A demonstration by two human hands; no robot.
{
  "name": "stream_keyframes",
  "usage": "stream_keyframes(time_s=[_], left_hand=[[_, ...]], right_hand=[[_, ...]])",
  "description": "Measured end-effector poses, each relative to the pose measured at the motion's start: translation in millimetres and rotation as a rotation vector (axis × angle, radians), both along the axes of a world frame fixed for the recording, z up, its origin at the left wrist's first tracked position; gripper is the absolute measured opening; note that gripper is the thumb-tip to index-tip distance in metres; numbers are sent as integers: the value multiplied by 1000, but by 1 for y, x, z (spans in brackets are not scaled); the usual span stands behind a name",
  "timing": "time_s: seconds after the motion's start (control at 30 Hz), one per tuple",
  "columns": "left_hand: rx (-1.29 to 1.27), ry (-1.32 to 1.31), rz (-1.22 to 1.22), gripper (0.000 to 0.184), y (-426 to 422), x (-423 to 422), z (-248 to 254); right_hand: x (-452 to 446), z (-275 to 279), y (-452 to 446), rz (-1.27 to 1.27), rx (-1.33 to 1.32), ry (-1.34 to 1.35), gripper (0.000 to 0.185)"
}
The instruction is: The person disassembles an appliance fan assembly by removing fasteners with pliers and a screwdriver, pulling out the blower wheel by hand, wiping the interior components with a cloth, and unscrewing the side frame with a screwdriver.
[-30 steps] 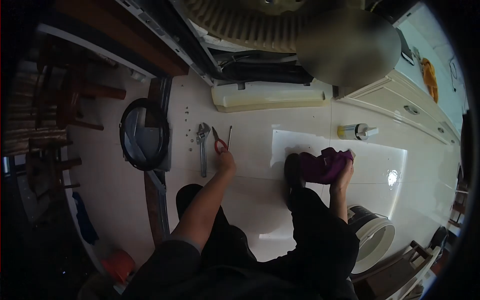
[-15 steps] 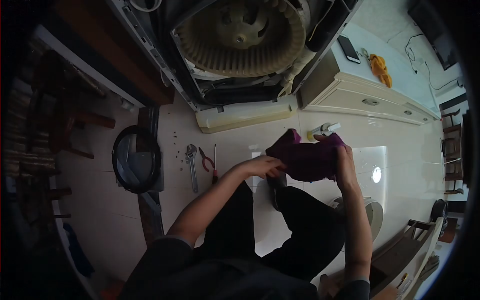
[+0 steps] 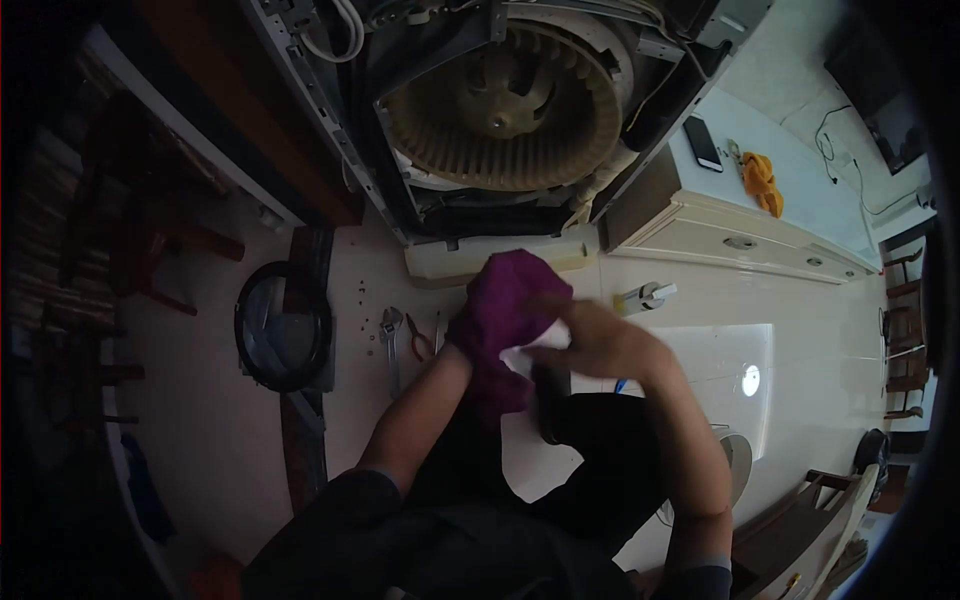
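A purple cloth (image 3: 515, 285) is bunched up in front of the fan housing, above my legs. My left hand (image 3: 462, 345) is inside its folds and holds it up; the fingers are covered and only the wrist shows. One end of the cloth hangs below that wrist. At the cloth's right edge is my right hand (image 3: 610, 340), smeared by motion. Its fingertips reach the cloth, but whether they grip it is unclear. Ahead stands an opened appliance with a large round fan wheel (image 3: 500, 122).
An adjustable wrench (image 3: 391, 325), red-handled pliers (image 3: 420, 342) and small screws lie on the floor left of me. Beyond them rests a black ring (image 3: 243, 325). A bottle (image 3: 640, 298) is on the right. The white cabinet (image 3: 740, 240) carries a phone (image 3: 702, 143) and an orange cloth (image 3: 762, 185).
The purple cloth has moved left and is bunched over my left hand instead of stretched between both hands. My right hand has moved left and is blurred. The view has tilted slightly upward.
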State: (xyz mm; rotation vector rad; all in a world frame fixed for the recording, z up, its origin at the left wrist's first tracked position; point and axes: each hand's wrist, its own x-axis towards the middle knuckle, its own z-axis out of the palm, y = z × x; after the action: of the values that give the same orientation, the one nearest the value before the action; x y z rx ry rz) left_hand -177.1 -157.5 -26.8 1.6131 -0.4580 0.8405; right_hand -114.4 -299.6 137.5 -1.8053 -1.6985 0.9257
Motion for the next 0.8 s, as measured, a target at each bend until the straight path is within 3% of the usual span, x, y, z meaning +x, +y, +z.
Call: stream_keyframes(time_s=[0.07,0.13,0.2,0.27,0.3,0.37,0.5,0.57,0.67,0.8], left_hand=[[492,477,769,13,13,3,-14],[613,474,821,15,48,-2,-17],[737,467,873,20,84,6,-22],[389,764,690,26,110,16,-23],[391,774,691,26,111,22,-26],[147,663,865,27,108,41,-4],[213,712,883,32,114,63,-6],[620,616,1151,33,111,73,2],[459,711,1045,37,107,82,15],[620,754,1039,40,123,86,-19]], right_hand=[[46,-15,17,-471,80,-166,29],[84,-6,36,-752,275,-154,23],[108,-9,53,-844,391,-206,24],[125,-21,67,-949,492,-243,25],[134,-30,74,-946,610,-337,27],[144,-30,84,-940,734,-427,29],[152,-27,102,-931,829,-406,35],[154,-23,112,-885,948,-449,35],[153,-18,125,-886,1047,-351,32],[157,-16,150,-899,1140,-315,29]])
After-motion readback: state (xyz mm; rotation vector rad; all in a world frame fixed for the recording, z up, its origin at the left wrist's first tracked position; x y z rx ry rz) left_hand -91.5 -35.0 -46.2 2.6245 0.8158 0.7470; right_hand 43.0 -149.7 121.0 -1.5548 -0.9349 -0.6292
